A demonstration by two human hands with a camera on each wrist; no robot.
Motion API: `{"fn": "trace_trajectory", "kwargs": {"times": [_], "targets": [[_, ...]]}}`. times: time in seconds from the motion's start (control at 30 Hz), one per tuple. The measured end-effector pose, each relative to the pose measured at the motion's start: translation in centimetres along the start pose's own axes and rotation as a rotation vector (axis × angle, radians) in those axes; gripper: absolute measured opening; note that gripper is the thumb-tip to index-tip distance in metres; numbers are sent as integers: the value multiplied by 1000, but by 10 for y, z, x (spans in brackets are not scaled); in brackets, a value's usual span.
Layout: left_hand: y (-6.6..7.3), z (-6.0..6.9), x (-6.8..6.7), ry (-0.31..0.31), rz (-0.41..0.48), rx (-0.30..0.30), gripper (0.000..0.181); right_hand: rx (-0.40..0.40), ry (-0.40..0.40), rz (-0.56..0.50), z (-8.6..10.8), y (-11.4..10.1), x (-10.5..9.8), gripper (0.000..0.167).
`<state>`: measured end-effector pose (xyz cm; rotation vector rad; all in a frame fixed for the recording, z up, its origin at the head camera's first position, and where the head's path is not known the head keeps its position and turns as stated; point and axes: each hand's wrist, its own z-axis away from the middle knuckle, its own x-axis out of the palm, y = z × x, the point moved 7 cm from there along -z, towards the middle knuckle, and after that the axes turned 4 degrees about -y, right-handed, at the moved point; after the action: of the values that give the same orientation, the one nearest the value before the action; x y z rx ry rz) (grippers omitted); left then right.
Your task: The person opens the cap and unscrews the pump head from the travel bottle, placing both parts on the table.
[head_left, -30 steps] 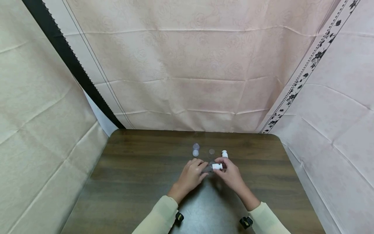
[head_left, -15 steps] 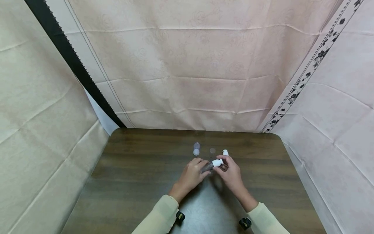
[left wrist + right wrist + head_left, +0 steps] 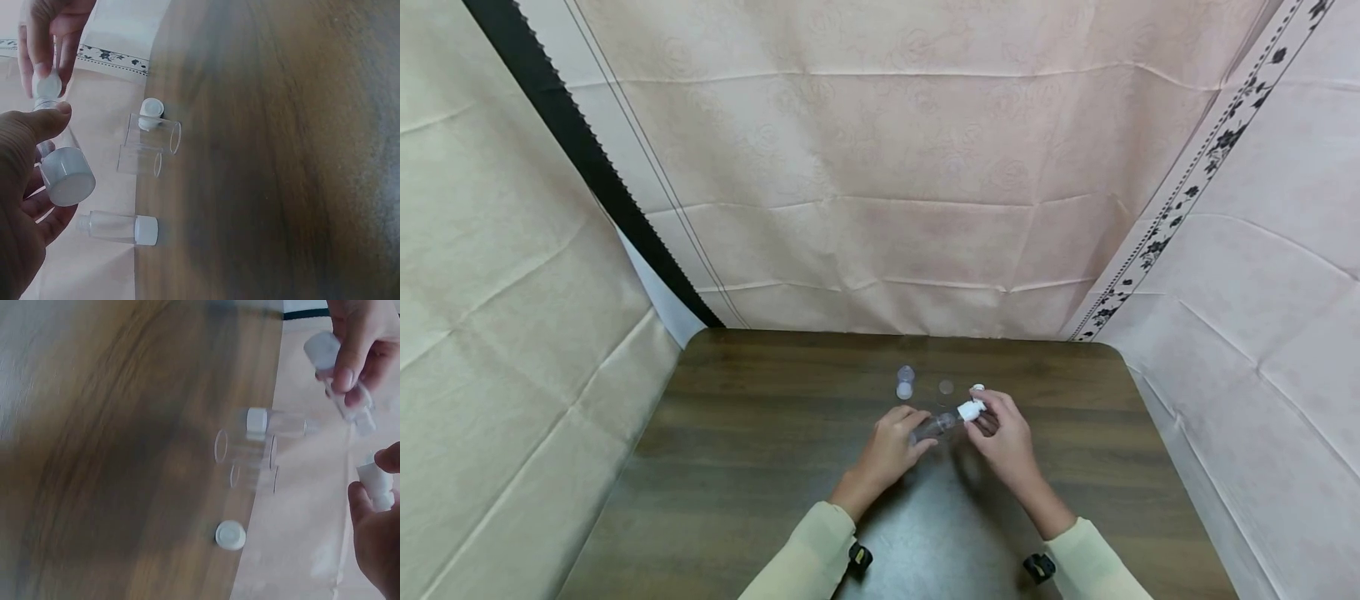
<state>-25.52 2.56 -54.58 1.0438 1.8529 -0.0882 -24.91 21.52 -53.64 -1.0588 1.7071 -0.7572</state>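
My left hand (image 3: 891,442) grips a small clear bottle (image 3: 931,428) with a white base, its neck pointing towards my right hand. In the left wrist view the thumb lies across the bottle and the white base (image 3: 69,178) faces the camera. My right hand (image 3: 1003,437) pinches a white pump top (image 3: 971,410) between thumb and fingers. A gap separates the pump top (image 3: 375,481) from the bottle's neck (image 3: 365,422) in the right wrist view. Both are held above the table.
Beyond my hands stand a second clear bottle (image 3: 112,226) with a white base, two clear open cylinders (image 3: 156,132) and another white pump top (image 3: 230,535). The brown wooden table (image 3: 752,417) ends at a cloth backdrop (image 3: 880,208).
The white pump top was at the bottle's neck and now sits apart from it, carried right by my right hand. The bottle stays in my left hand, almost in place.
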Motion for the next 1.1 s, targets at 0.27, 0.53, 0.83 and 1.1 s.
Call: {"fn": "trace_trajectory", "kwargs": {"times": [0.27, 0.53, 0.83, 1.1], "targets": [[-6, 2, -6, 43, 17, 3, 40, -31, -80, 122, -5, 13, -16, 54], [-15, 4, -11, 38, 44, -29, 40, -18, -161, 166, -7, 32, -17, 50], [-22, 7, -12, 30, 37, -58, 39, 43, -250, 248, -7, 54, -14, 45], [-24, 6, -14, 47, 65, -60, 40, 119, -351, 295, -6, 74, -10, 44]]}}
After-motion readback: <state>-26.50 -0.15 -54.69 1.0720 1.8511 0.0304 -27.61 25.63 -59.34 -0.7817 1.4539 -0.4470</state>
